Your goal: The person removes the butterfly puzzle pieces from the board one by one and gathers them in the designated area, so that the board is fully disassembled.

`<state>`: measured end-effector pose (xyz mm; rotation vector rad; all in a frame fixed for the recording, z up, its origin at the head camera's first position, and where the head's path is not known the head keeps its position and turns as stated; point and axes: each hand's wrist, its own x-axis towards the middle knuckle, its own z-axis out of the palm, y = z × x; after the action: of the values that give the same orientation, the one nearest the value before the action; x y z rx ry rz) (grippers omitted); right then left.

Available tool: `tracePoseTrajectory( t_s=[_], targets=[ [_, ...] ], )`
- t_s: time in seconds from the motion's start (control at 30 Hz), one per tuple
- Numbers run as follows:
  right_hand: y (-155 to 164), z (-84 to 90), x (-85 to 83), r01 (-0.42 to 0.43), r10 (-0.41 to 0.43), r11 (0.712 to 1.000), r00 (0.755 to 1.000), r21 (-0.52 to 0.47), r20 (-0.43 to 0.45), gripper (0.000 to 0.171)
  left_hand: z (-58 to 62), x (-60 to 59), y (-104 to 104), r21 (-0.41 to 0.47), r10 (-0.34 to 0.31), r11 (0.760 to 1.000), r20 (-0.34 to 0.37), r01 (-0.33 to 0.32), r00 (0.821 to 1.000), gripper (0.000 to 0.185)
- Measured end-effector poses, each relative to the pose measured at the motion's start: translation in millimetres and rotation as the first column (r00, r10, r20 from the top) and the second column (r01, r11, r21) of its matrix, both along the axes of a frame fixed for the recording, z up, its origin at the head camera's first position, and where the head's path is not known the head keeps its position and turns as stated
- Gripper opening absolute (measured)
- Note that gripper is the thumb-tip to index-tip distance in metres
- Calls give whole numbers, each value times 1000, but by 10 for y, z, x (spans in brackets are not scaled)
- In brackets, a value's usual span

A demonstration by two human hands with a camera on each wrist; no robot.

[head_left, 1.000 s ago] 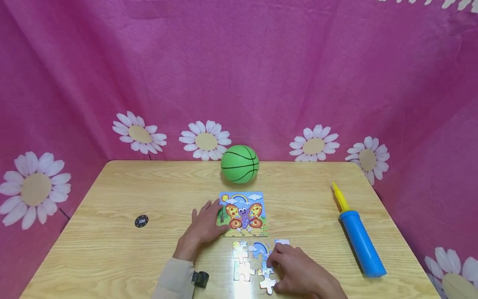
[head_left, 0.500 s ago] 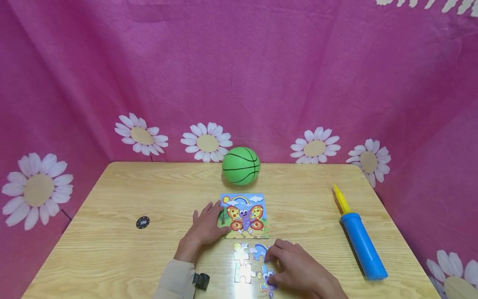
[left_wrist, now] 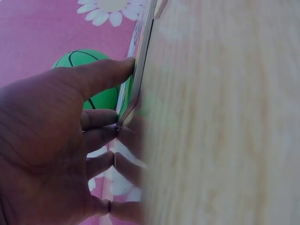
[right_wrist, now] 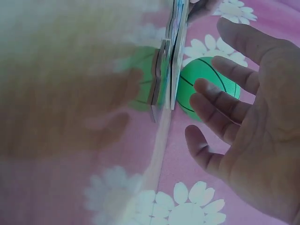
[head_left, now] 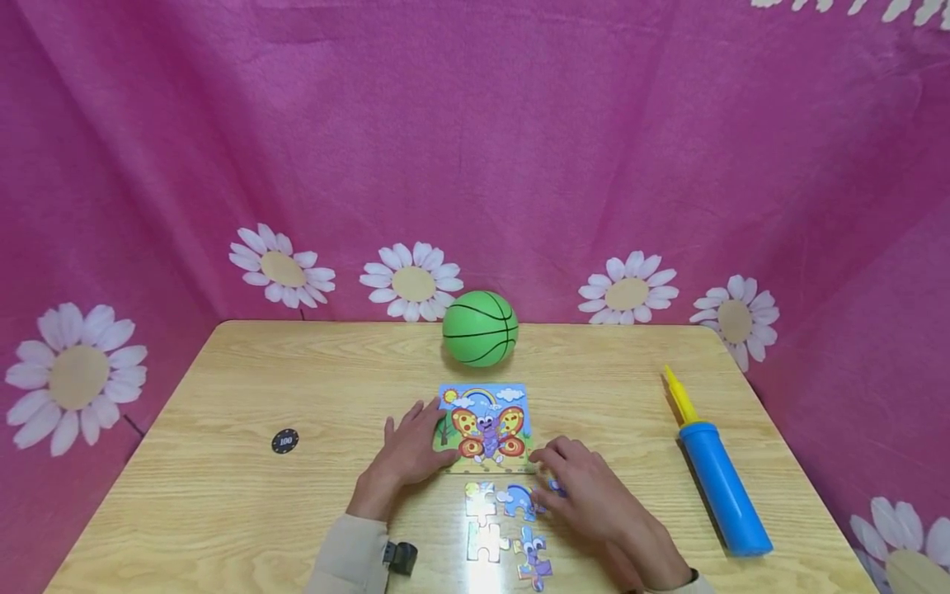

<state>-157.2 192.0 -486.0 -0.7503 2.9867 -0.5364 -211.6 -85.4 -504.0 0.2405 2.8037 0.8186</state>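
Note:
My left hand (head_left: 410, 446) rests at the left side of the butterfly puzzle board (head_left: 488, 425), its thumb and fingertips touching the board's edge. In the left wrist view, the fingers of that hand (left_wrist: 51, 136) are spread, with several tips on the table. My right hand (head_left: 590, 487) hovers over the top right of the loose pieces, holding nothing; the right wrist view shows its fingers apart and relaxed. Below the board lie a sun piece (head_left: 480, 500), a rainbow piece (head_left: 517, 500), a pale piece (head_left: 484, 543) and a purple butterfly-face piece (head_left: 533, 558). Another piece (head_left: 557, 487) is mostly hidden under the right hand.
A green ball (head_left: 480, 328) sits behind the board at the table's far edge. On the right lies a blue pump (head_left: 723, 487) with a yellow nozzle. A black chip (head_left: 285, 441) marked 100 is on the left. Pink flowered cloth (head_left: 519, 165) surrounds the table (head_left: 223, 511).
The purple butterfly-face piece has come to lie face up at the lower right of the loose pieces. My right hand has let go of it and moved up and away. My left hand stays put.

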Motion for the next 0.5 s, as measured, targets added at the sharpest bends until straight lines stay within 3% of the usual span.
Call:
tracePoseTrajectory(
  t_s=[0.5],
  targets=[
    [-14,-29,-229,19,-20,1000,999,11,37,49,-30,-4,5,-17,-2,1000,-12,2,1000,72]
  ],
)
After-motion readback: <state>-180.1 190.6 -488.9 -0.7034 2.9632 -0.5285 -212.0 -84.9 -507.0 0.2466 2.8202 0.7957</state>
